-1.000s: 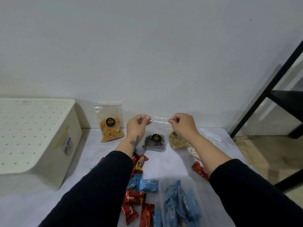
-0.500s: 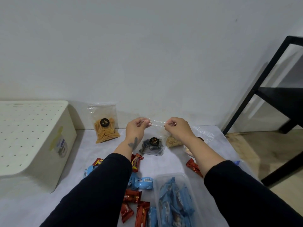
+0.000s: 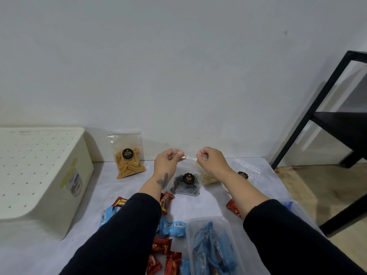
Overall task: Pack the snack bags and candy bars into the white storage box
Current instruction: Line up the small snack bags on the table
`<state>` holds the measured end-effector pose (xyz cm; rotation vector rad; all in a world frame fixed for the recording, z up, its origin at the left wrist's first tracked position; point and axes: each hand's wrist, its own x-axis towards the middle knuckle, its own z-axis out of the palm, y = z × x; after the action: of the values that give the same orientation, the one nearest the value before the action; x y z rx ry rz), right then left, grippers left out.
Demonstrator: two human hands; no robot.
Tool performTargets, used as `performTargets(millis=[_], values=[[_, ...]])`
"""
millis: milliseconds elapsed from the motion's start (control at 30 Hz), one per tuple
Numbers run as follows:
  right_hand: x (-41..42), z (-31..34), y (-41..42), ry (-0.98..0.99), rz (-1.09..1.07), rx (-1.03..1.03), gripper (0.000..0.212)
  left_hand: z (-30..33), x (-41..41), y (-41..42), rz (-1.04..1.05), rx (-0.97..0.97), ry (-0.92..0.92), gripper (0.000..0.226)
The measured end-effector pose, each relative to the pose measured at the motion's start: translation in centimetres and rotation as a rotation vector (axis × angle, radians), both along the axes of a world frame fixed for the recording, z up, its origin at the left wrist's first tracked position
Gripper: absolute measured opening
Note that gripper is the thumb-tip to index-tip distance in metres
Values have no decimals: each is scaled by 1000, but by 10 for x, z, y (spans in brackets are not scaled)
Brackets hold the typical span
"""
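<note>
A clear snack bag of dark swirled cookies (image 3: 185,184) stands upright on the white sheet. My left hand (image 3: 167,161) and my right hand (image 3: 210,160) each pinch one end of its top edge, close together. An orange stick-snack bag (image 3: 128,155) leans against the wall to the left. Behind my right wrist lie a pale snack bag (image 3: 208,178) and another clear bag (image 3: 245,171). Red candy bars (image 3: 161,246) and blue candy bars (image 3: 171,228) are scattered under my forearms. The white storage box (image 3: 45,175) sits at the left with its perforated lid shut.
A clear plastic tub (image 3: 211,249) full of blue bars sits near the front. A black metal shelf frame (image 3: 325,124) stands at the right on a wooden floor. The white wall runs close behind the bags.
My two hands have come closer together along the top edge of the cookie bag. The view has shifted slightly to the right.
</note>
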<state>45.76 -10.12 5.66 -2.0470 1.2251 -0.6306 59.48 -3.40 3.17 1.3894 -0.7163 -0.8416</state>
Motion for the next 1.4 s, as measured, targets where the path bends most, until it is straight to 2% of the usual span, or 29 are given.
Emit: performTargets(millis=[167,467,667,800,867,967,1133,1400], values=[[2,6,-2,-43,0,40,6,0,2,-3,-7,-1,8,11],[10,5,-2,-68,-22,57,6,1,3,-7,7,5,3,5],[17,6,-1,-3,-47,77,8,0,6,-7,-6,2,5,7],[21,8,1,-32,-70,81,12,-1,9,-7,-20,5,3,6],[21,8,1,-40,-100,84,14,0,8,-7,-33,5,6,14],[22,8,2,-7,-110,76,13,-1,9,-7,-56,13,-12,17],[23,19,6,194,-81,-14,9,-4,17,-8,-5,23,-101,15],[30,21,7,178,-85,-29,9,-2,11,-8,-37,-6,-96,18]])
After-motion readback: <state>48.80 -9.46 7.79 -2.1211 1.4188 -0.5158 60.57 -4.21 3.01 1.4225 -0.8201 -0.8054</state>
